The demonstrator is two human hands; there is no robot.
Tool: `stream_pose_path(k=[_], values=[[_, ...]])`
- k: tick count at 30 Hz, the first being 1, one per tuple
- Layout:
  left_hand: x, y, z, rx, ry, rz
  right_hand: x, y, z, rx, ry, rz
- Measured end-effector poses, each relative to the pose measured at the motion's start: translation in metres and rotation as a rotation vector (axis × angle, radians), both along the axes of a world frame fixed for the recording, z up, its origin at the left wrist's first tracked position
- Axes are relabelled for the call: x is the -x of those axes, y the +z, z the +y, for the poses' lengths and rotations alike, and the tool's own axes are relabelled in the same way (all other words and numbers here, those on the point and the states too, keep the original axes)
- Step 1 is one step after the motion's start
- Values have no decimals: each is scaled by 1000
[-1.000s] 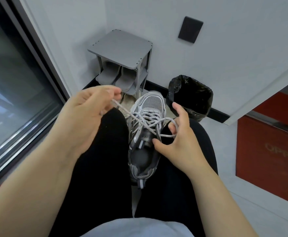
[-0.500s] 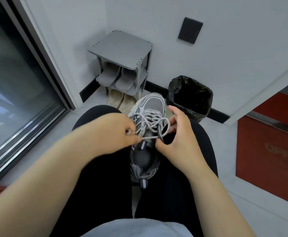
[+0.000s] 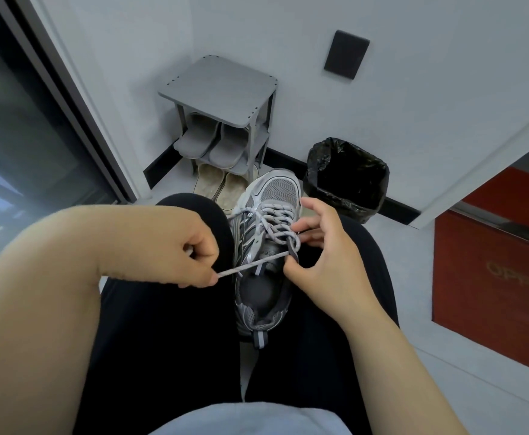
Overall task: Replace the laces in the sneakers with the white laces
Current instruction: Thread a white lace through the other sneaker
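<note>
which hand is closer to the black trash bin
Right. The right hand is at the sneaker's right side, just short of the bin; the left hand pinches the lace on the sneaker's far side, over the left thigh.

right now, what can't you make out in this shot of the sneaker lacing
All in the head view:
- End of the lace: buried in the left hand fist.
- Whether the right hand pinches the lace: loops cover its fingertips.
- Sole and sides of the sneaker: sunk between the thighs.
- Second sneaker: none in frame.
- Inside of the bin: too dark.
</note>
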State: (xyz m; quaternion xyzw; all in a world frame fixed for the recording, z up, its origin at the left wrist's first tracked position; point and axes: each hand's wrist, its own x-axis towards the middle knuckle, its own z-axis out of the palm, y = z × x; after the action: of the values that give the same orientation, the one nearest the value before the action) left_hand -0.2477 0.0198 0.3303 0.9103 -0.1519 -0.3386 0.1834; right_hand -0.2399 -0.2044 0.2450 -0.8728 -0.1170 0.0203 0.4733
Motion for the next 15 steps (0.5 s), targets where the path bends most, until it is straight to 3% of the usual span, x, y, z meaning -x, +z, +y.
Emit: stream_pose_path(k=[5, 10, 15], values=[[-7, 1, 14, -120, 137, 0, -1, 0, 0, 21, 19, -9], [-17, -7, -2, -250, 154, -190, -1, -1, 1, 167, 78, -100], [-35, -33, -36, -13, 147, -567, 1, -8, 4, 216, 13, -225]])
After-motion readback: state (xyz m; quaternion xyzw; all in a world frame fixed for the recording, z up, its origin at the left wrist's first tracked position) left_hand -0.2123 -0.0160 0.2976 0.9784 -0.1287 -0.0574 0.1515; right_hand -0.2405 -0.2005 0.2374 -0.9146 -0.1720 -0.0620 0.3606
